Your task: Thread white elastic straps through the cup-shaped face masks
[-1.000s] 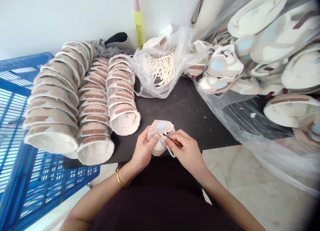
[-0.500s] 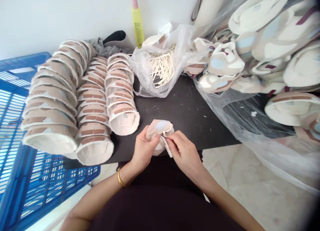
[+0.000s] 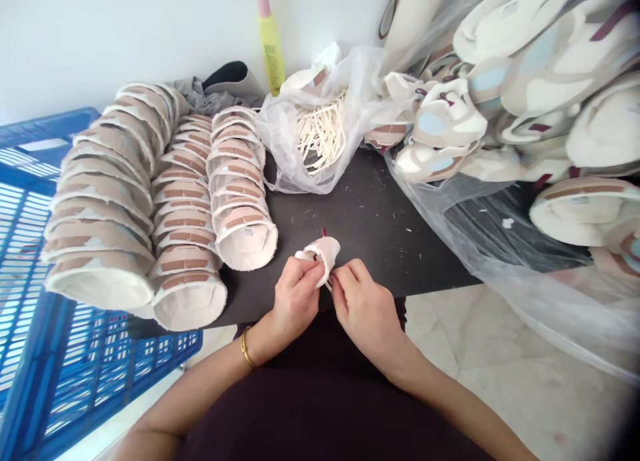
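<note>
Left hand (image 3: pixel 295 294) pinches small fabric shoe upper (image 3: pixel 320 253) at near rim, thumb and fingers closed on it, piece held just above black table (image 3: pixel 380 248) edge. Upper looks light, soft, easily creased; best held at stitched rim. Right hand (image 3: pixel 367 308), just beside, fingertips pressed together on same rim, possibly gripping thin dark-red tool; too hidden to tell.
</note>
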The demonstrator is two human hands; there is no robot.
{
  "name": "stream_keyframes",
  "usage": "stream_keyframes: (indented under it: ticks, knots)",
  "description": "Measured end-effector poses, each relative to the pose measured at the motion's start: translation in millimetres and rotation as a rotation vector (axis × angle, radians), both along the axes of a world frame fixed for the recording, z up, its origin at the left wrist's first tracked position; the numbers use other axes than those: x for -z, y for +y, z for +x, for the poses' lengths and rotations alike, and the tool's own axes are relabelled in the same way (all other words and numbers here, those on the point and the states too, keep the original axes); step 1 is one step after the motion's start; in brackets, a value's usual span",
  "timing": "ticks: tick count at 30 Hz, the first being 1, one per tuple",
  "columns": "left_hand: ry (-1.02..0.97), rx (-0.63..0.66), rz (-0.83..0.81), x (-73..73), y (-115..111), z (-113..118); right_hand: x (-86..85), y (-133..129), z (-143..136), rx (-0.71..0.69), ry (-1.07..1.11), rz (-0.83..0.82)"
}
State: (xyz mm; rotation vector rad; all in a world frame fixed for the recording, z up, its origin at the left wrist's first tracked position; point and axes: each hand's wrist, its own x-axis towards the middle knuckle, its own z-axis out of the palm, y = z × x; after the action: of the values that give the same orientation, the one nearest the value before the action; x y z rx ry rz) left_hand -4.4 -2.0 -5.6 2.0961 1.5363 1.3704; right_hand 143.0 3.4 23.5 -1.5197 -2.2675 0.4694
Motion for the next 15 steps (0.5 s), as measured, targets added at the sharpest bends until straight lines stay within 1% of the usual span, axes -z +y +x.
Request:
stream_keyframes:
  ticks: [2, 4, 6, 9, 10, 11, 12, 15]
  knots:
    - [0.101, 0.026, 0.109, 4.1, 2, -3, -2.1, 4, -1, 0.004, 0.023, -0.036]
    - [0.166, 0.052, 0.16, 6.6, 3, -6, -3.1, 12, 1, -0.003, 0.149, -0.155]
    - [0.207, 0.074, 0.165, 7.3, 3, -8, -2.5, 20, 4, -0.028, 0.34, -0.384]
    - [0.233, 0.092, 0.145, 6.3, -1, -8, -0.1, 29, 7, -0.028, 0.596, -0.803]
    - [0.231, 0.09, 0.141, 5.6, -2, -8, 0.2, 30, 7, -0.017, 0.64, -0.884]
    - [0.222, 0.088, 0.138, 5.0, -4, -6, -0.3, 31, 7, -0.018, 0.657, -0.902]
    - [0.208, 0.089, 0.134, 4.5, -4, -5, -1.8, 32, 6, -0.033, 0.649, -0.856]
    - [0.143, 0.104, 0.132, 5.7, -4, -4, -12.5, 31, 9, -0.128, 0.489, -0.556]
